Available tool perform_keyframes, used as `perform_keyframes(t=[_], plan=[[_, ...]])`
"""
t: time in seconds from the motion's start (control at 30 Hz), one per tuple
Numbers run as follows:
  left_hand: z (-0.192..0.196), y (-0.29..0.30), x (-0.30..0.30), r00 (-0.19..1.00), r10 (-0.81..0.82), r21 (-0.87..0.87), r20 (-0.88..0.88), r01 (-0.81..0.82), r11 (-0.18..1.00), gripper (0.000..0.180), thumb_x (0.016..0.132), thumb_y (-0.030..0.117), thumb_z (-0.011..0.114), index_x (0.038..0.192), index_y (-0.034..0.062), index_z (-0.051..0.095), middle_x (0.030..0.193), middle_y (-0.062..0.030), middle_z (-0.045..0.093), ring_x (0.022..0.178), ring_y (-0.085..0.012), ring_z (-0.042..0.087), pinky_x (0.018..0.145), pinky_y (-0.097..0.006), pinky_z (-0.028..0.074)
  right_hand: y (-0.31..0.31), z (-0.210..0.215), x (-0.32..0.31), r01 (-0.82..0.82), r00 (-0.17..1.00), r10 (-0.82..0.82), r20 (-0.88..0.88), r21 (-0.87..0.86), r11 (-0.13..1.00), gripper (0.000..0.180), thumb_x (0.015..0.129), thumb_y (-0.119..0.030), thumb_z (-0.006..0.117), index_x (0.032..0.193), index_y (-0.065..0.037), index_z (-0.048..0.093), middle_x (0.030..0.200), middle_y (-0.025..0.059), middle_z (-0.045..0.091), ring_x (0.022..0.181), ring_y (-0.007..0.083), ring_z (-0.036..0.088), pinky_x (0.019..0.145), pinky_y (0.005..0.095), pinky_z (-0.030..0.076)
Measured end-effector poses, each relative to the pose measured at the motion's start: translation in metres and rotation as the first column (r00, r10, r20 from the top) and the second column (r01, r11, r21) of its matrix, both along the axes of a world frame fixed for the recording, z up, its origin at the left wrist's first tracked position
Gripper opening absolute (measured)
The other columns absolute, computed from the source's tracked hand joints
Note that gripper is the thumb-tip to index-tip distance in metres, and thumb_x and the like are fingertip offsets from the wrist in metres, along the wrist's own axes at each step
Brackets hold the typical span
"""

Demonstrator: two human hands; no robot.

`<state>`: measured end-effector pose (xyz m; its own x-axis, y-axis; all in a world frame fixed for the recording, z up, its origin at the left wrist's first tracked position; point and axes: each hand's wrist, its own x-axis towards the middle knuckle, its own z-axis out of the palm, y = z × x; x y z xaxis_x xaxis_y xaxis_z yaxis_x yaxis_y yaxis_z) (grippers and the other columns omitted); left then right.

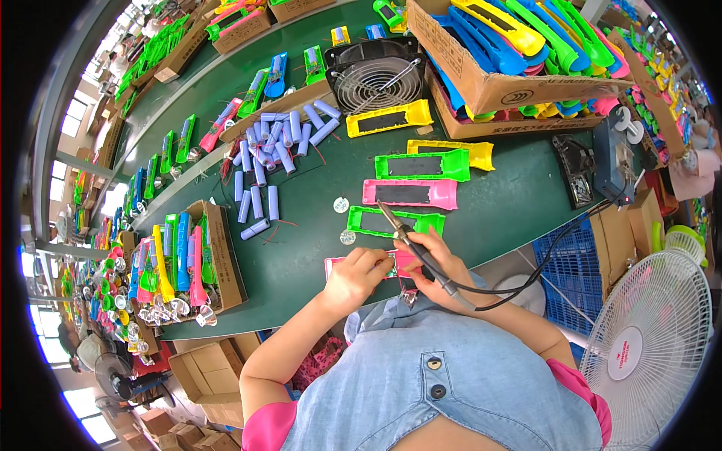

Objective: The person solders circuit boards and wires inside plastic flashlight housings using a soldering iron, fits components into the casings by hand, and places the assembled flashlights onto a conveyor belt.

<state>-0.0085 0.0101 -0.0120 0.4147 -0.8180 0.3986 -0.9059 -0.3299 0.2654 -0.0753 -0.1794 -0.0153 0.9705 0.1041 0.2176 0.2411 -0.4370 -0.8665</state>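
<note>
Pink casing (405, 260) beneath and between the hands (355, 278) (442, 261)

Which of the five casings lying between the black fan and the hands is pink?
The pink casing lying between the near green casing and the far green casing; the remaining two are yellow casings.

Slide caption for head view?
Left hand over a pink plastic casing, right hand holding a soldering iron, at a green workbench.
</note>
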Motion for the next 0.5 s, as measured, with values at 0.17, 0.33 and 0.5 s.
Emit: perform_keyframes(t=[0.17,0.33,0.5], plan=[[0.014,-0.006,-0.004,0.979,-0.079,0.251,0.186,0.030,0.968,0.032,0.062,0.010,0.059,0.092,0.0002,0.061,0.092,-0.0083,0.058,0.079,-0.0191,0.057,0.061,-0.026,0.049,0.002,-0.006,-0.007,-0.044,0.994,0.047,-0.096,0.034,0.998,0.061,0.069,-0.008,0.069,0.122,-0.006,0.038,0.104,0.0106,0.060,0.092,0.0303,0.060,0.106,0.0462,0.022],[0.013,-0.005,0.000,0.947,-0.175,0.228,0.268,0.114,0.967,0.034,0.062,0.011,0.055,0.090,-0.0063,0.059,0.092,-0.0145,0.057,0.078,-0.0191,0.057,0.062,-0.025,0.050,0.009,-0.034,-0.006,-0.062,0.989,0.061,0.137,0.000,0.998,0.065,0.072,-0.004,0.063,0.129,-0.006,0.031,0.082,0.0089,0.059,0.082,0.0266,0.059,0.105,0.0559,0.012],[0.007,-0.004,-0.003,0.958,-0.132,0.178,0.255,0.087,0.980,0.032,0.062,0.010,0.057,0.091,-0.0051,0.060,0.093,-0.0135,0.058,0.079,-0.0196,0.058,0.063,-0.025,0.051,0.015,-0.021,-0.005,-0.038,0.991,0.037,0.127,0.008,0.999,0.065,0.072,-0.005,0.062,0.129,-0.004,0.032,0.085,0.0104,0.059,0.084,0.0256,0.059,0.104,0.0565,0.012]])
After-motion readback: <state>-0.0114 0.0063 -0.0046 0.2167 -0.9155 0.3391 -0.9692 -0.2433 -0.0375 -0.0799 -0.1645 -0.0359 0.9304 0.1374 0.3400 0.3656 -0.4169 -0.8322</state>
